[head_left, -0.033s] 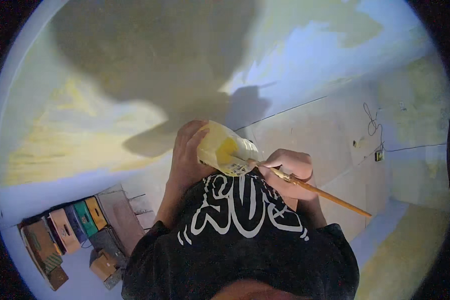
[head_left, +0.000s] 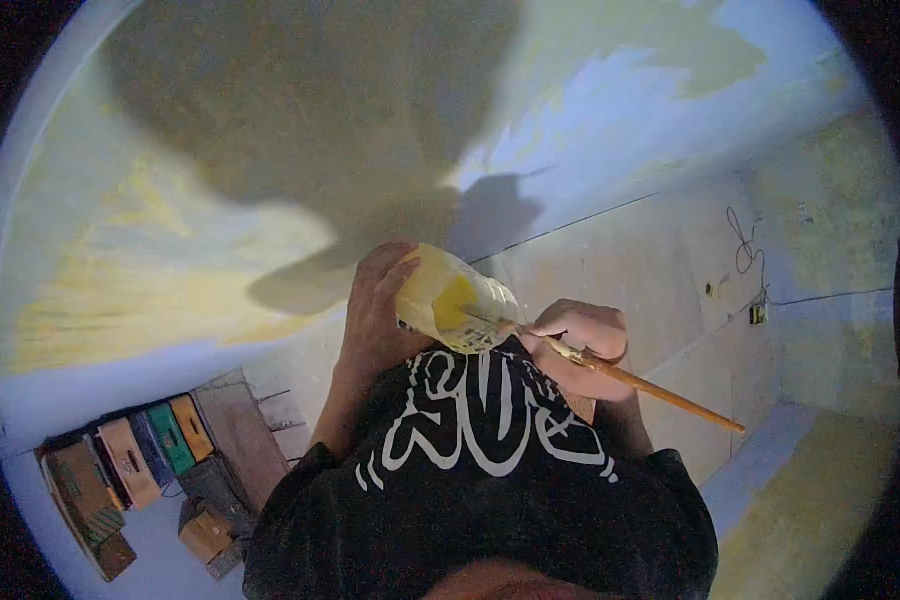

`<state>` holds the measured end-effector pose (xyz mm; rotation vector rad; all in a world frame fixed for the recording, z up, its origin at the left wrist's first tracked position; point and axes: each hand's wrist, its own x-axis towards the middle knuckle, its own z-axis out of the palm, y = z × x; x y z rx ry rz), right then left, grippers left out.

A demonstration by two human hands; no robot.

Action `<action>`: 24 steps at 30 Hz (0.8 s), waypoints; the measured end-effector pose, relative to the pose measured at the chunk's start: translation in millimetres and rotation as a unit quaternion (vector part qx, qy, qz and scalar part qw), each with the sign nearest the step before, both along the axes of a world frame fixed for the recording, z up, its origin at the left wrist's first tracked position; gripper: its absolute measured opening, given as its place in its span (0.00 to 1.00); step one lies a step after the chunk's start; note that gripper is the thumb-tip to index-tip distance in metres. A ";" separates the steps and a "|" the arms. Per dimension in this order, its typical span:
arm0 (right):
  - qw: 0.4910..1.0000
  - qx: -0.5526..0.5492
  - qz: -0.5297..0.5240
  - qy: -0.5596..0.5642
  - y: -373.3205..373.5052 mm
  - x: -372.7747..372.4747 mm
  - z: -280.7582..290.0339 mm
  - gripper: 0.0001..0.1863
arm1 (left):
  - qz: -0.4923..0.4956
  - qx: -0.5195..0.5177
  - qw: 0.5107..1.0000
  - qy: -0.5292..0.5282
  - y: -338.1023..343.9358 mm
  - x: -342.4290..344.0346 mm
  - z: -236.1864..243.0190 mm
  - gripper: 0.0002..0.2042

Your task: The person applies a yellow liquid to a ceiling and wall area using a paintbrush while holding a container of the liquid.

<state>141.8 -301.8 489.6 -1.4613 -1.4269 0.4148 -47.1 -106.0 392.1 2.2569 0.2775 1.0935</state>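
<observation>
A pale plastic paint container, tilted so that its mouth faces me, is held in front of my chest. My left hand is closed around its left side. Yellow paint shows inside. My right hand grips a long-handled paintbrush near its brush end. The orange-brown handle slants down to the right, while the other end reaches into the container's mouth. The bristles are hard to make out against the paint.
Ahead stands a wall with patchy yellow and bluish paint, crossed by a large dark shadow. Several crates and a cardboard box are at lower left. A dark cable lies on the pale floor at right.
</observation>
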 end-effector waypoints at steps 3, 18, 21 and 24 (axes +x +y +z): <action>1.000 0.018 0.007 0.005 -1.4 2.4 5.2 0.06 | 0.008 0.010 1.000 0.013 -1.1 0.9 5.8 0.48; 0.998 0.013 0.004 0.063 6.2 4.6 -4.7 0.04 | 0.025 -0.089 0.992 0.088 2.5 -14.0 -0.7 0.49; 0.979 0.032 0.008 0.200 9.8 3.4 5.6 0.04 | 0.037 -0.133 0.988 0.073 -1.8 -13.4 -6.0 0.51; 0.972 0.049 0.010 0.230 6.8 19.0 -3.0 0.04 | 0.028 -0.170 0.984 0.045 -9.1 5.4 -8.1 0.50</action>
